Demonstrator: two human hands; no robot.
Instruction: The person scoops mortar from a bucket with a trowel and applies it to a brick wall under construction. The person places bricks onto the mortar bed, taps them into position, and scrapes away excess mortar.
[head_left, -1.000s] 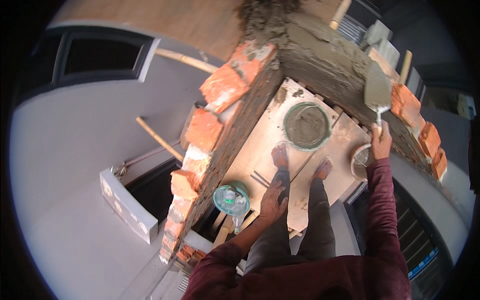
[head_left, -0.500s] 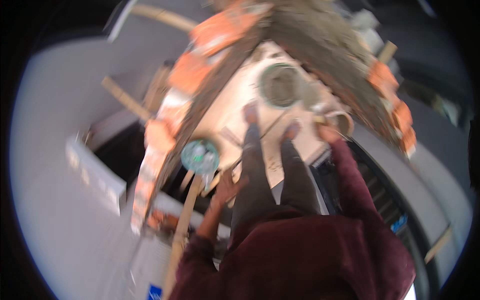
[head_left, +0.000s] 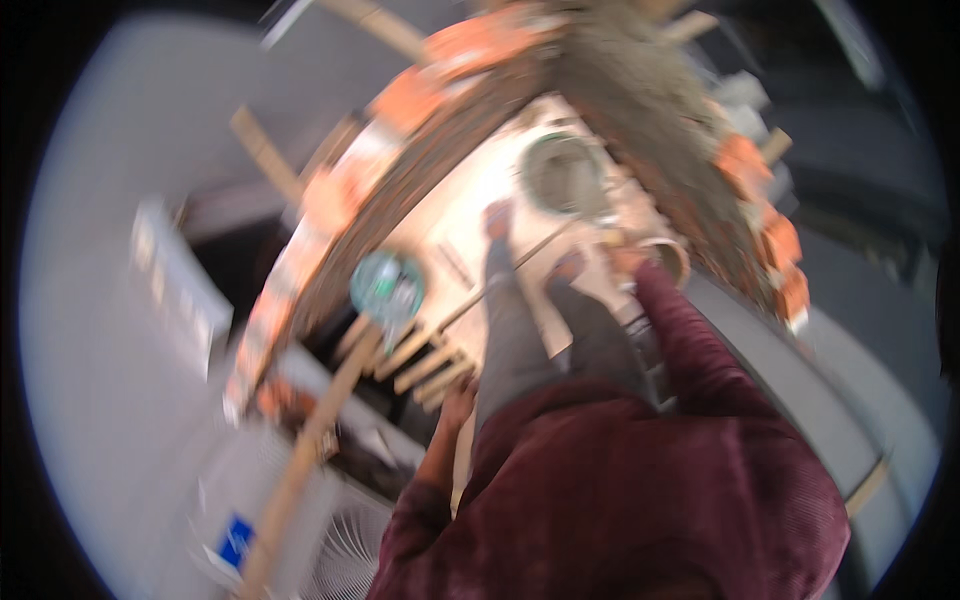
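Trowel (head_left: 609, 237): located at the right hand (head_left: 628, 262), just ahead of the fingers; pale handle made out, blade outline lost in motion blur. Long axis judged to run forward from the fingers toward the mortar tub; exact angle not resolved. Right hand appears closed around the handle; tightness of the grip cannot be told.

Key relation: the green mortar tub (head_left: 524, 180) is placed ahead and to the left of the right hand, near it, while a small pail (head_left: 684, 264) is located just to that hand's right. Whether hand and pail touch cannot be determined. Trowel, tub and pail are all nearer to the right hand than to the left.

Left hand (head_left: 459, 402): held low beside the left thigh, near the ends of wooden slats (head_left: 420, 365). Finger opening is not resolved; whether anything is held cannot be told.

Farther out: a teal bucket (head_left: 357, 292) with clear bottles is noted ahead and left of the left hand. The feet are set on a pale board platform (head_left: 440, 232), flanked by a left wall (head_left: 400, 175) topped with orange bricks and a mortar-coated right wall (head_left: 655, 145). A long pole (head_left: 300, 470) is seen at lower left.
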